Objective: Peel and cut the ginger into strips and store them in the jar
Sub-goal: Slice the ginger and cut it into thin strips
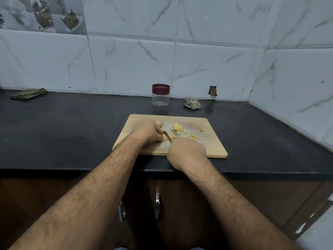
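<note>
Marble-veined wall tiles rise behind a dark desk, and on it a wooden cutting board lies near the front edge. Fingers of the left hand are curled down over a small yellow piece of ginger, pinning it to the board. Just beside them the knife blade angles across the board, its edge against that piece. The right hand is closed round the knife's handle, which is hidden under the hand — only the blade shows.

Farther out on the board lie flat ginger slices stacked loosely, a few thin strips to their right, an uncut knob beyond the left knuckles, and small scraps of peel toward the right side.

Behind the board, apart from it and close to the wall, stands a clear jar with its maroon lid on; nothing can be made out inside it. A crumpled cloth sits to the jar's right, and a folded dark cloth lies at the far left by the wall. Both bare forearms reach in from below, over brown cabinet doors with metal handles.
</note>
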`<state>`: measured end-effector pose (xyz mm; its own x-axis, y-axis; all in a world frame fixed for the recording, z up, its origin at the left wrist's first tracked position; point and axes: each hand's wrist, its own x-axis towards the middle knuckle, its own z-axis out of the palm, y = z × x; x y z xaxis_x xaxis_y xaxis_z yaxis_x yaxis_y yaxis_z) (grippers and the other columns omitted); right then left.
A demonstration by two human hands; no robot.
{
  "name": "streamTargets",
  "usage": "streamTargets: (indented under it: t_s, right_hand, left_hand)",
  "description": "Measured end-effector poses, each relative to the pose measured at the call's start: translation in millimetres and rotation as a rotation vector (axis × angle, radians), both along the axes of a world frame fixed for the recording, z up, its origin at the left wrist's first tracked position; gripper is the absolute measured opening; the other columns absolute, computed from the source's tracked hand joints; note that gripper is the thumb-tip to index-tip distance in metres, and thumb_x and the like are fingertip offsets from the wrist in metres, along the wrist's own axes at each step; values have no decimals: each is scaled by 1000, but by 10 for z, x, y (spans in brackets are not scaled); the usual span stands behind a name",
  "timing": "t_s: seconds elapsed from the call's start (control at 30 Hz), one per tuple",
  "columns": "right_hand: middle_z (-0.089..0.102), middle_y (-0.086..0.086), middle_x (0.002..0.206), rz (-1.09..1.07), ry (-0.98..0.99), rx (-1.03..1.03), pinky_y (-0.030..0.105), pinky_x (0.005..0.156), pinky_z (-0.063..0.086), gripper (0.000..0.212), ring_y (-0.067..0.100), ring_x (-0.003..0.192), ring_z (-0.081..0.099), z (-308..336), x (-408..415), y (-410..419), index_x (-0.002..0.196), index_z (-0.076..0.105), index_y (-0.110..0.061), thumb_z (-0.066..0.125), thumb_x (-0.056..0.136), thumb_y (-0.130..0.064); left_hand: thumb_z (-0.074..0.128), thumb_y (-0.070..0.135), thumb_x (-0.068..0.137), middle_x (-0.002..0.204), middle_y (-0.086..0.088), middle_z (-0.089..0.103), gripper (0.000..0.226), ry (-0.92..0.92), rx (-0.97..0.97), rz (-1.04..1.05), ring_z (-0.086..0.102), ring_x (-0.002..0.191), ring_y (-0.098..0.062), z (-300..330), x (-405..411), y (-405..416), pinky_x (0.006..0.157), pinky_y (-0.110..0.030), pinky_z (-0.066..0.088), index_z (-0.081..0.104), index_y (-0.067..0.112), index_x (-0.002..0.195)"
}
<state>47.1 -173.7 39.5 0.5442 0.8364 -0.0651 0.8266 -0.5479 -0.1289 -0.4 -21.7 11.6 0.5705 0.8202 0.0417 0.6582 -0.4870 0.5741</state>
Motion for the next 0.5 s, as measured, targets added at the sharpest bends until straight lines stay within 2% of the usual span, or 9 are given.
streamTargets:
  t_s: [0.37, 0.43, 0.5]
  right_hand:
    - [58, 5, 133, 26, -13, -56, 34, 80, 37, 35, 25, 119, 56, 45, -30, 47, 131, 55, -15, 48, 97, -14]
    - [59, 5, 130, 25, -9, -70, 34, 80, 37, 35, 25, 116, 56, 33, -38, -4, 131, 55, -15, 51, 96, -14]
    - [61, 5, 120, 25, -6, -83, 34, 78, 38, 34, 24, 103, 57, -3, -33, -90, 129, 55, -16, 53, 95, -14]
  left_hand:
    - [78, 29, 82, 124, 5, 67, 34, 9, 12, -10, 56, 115, -12, -5, 3, 5, 93, -23, 43, 73, 21, 114]
    - [79, 29, 81, 123, 5, 67, 32, 6, 13, -4, 56, 114, -12, -11, 8, 17, 90, -22, 42, 74, 22, 112]
    - [79, 30, 81, 123, 5, 67, 30, 9, 5, -4, 57, 114, -11, -11, 14, 26, 90, -22, 43, 75, 23, 110]
